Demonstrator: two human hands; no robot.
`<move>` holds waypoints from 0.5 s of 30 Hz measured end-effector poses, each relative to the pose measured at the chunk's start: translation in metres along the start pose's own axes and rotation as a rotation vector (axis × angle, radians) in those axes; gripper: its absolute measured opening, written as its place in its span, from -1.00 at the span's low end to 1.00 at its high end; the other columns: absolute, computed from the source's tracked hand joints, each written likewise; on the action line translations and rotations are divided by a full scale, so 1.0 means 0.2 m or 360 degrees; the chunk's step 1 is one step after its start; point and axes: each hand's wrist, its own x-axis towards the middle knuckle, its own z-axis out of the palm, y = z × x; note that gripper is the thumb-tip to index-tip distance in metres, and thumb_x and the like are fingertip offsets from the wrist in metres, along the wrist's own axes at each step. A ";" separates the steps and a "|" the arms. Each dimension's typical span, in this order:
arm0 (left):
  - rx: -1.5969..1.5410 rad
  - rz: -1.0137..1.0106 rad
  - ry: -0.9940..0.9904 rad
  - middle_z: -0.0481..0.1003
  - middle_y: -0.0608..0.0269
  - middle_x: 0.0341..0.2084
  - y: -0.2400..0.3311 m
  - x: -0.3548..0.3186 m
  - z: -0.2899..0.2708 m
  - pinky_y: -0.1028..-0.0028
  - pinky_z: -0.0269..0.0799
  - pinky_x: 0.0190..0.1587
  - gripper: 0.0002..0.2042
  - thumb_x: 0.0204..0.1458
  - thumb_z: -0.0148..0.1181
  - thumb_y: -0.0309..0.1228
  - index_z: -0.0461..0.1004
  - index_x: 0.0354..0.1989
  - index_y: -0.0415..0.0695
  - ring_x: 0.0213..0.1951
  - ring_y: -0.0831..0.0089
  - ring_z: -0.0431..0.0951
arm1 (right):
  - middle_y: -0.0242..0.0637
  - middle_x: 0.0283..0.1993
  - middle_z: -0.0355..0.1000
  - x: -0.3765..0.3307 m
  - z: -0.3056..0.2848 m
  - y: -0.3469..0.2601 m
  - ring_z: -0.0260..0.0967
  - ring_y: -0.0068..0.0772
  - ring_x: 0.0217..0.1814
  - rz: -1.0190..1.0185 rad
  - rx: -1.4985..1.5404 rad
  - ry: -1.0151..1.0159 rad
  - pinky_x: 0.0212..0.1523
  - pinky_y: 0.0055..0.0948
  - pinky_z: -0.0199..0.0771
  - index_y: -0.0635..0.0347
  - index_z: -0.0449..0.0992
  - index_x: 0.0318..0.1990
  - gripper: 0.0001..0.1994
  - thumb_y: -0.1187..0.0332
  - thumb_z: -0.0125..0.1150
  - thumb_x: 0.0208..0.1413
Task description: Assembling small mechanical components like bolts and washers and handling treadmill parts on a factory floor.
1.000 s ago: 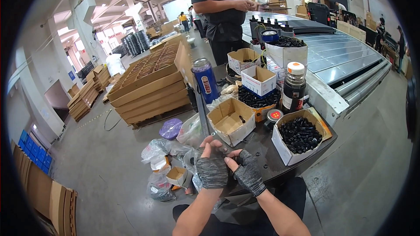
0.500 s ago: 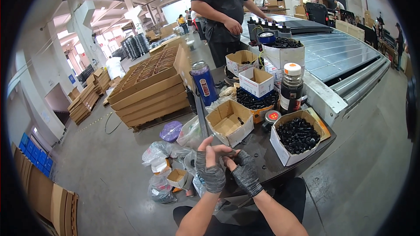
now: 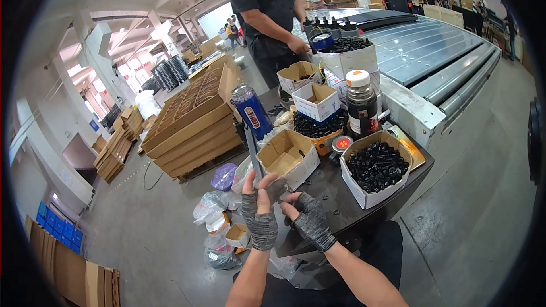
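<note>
Both hands wear grey fingerless gloves and are raised over the near left edge of a dark table (image 3: 335,226). My left hand (image 3: 261,219) is open, fingers and thumb stretched out beside a grey upright bar (image 3: 251,149). Close to its right, my right hand (image 3: 311,222) has its thumb and forefinger apart, with nothing visible between the tips; its other fingers are bent and partly hidden. Just beyond my hands is an open carton (image 3: 290,159) with one small black part inside. A white box (image 3: 378,167) full of black bolts stands to the right. Small dark rings (image 3: 336,212) lie on the tabletop.
Behind are a blue can (image 3: 252,112), a dark jar with an orange-white lid (image 3: 360,105), a round tin (image 3: 342,144) and smaller cartons (image 3: 316,102). Plastic bags (image 3: 219,250) lie left of the table. A co-worker (image 3: 266,20) stands beyond, by a metal roller conveyor (image 3: 426,51).
My hands have moved apart, and the left hand's fingers have straightened. The view has shifted a little. The co-worker's arm has drawn back from the far end of the table.
</note>
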 end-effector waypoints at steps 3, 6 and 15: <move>0.0249 0.0064 -0.0134 0.49 -0.02 0.06 -0.02 0.02 -0.04 0.35 0.41 0.16 -0.51 0.30 -0.02 -0.48 0.12 0.40 -0.16 0.02 0.32 0.53 | -0.39 -0.40 0.51 0.00 0.00 0.00 0.43 -0.61 -0.39 -0.0032 0.0068 0.0001 -0.33 -0.53 0.44 0.27 0.51 -0.15 -0.85 0.40 0.26 0.22; 0.0451 0.0092 -0.0214 0.52 0.07 0.00 0.01 0.04 -0.05 0.37 0.38 0.15 -0.63 0.16 0.15 -0.55 0.40 0.17 -0.22 0.05 0.35 0.49 | -0.39 -0.39 0.51 0.00 -0.02 0.00 0.43 -0.61 -0.38 -0.0059 0.0151 0.0004 -0.33 -0.53 0.45 0.26 0.51 -0.14 -0.86 0.41 0.26 0.22; 0.1171 -0.0149 -0.0749 0.58 0.30 -0.43 0.27 0.13 -0.09 0.50 0.45 -0.21 -0.88 0.07 0.29 -0.49 0.60 -0.25 -0.25 -0.32 0.57 0.53 | -0.37 -0.27 0.51 -0.01 -0.04 -0.01 0.43 -0.59 -0.22 -0.0149 0.0055 0.0026 -0.19 -0.52 0.47 0.25 0.53 -0.09 -0.83 0.44 0.25 0.20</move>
